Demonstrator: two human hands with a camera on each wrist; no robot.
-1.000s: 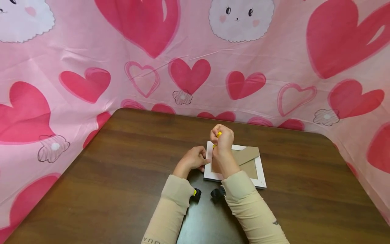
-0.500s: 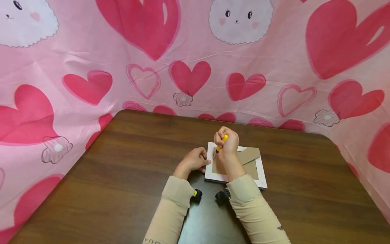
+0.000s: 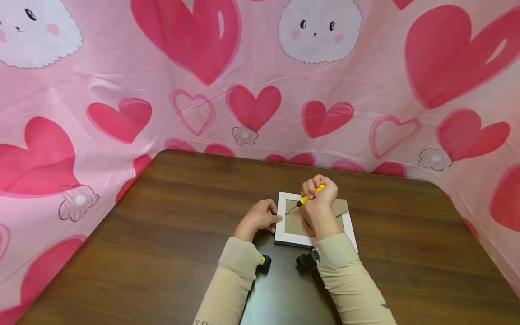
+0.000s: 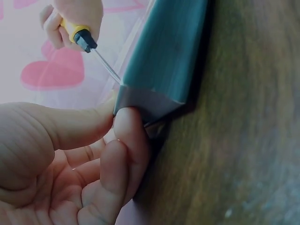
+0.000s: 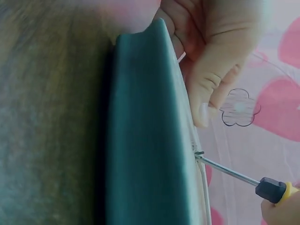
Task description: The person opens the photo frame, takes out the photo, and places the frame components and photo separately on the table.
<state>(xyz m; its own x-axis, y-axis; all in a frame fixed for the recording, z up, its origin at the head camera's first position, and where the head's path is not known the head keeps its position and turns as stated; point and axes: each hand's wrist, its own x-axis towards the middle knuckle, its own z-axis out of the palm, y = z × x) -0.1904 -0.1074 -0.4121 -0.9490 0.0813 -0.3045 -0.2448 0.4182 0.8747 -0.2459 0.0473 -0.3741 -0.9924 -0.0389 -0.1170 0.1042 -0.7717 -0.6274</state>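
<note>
A picture frame (image 3: 281,230) lies back side up on the table, white at the back, with a teal-looking side (image 5: 140,122) in the right wrist view. Its brown backing board (image 3: 295,225) shows, with a cardboard stand leg (image 3: 341,207) at the right. My right hand (image 3: 325,198) grips the yellow-and-black handle of a screwdriver (image 3: 302,201). The slanted shaft's tip meets a small dark metal tab (image 5: 199,153) at the board's left edge. At the frame's left side, my left hand (image 3: 260,215) pinches the edge, thumb on top and fingers against the side.
The brown wooden table (image 3: 183,216) spreads out around the frame. A pink cloth (image 3: 260,67) printed with hearts hangs behind the table and along its sides. Black wrist cameras (image 3: 307,261) sit under both forearms, close to the frame's front edge.
My right hand has moved right and toward me, tipping the screwdriver handle lower to the right. The tab at the tip has come into sight. My left hand keeps its place.
</note>
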